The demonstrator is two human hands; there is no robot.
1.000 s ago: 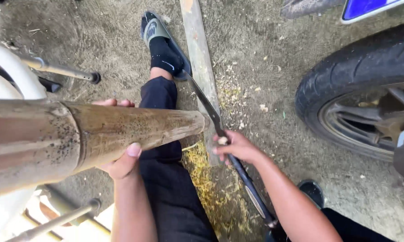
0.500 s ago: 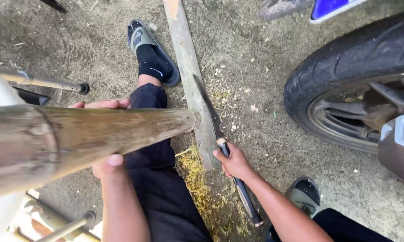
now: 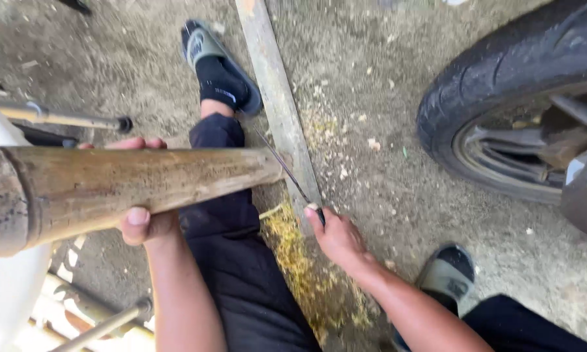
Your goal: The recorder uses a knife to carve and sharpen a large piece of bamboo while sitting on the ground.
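Note:
My left hand (image 3: 140, 218) grips a thick brown bamboo pole (image 3: 130, 189) from below, thumb on its near side; the pole runs from the left edge to about the middle of the view, over my dark-trousered left leg (image 3: 231, 261). My right hand (image 3: 337, 238) is closed on the handle of a long knife (image 3: 287, 171), whose thin blade points up toward the pole's end and looks to touch it. A grey wooden plank (image 3: 277, 98) lies on the ground under the blade.
A motorcycle's rear tyre (image 3: 502, 85) stands at the right. Yellow shavings (image 3: 300, 267) lie on the dirt between my legs. My sandalled feet (image 3: 218, 65) rest on the ground. Metal rods (image 3: 58, 118) and a white object (image 3: 6, 293) are at the left.
My right hand has turned the knife so the blade now shows edge-on, tip up at the pole's end. The view has shifted so the pole sits slightly lower and more level.

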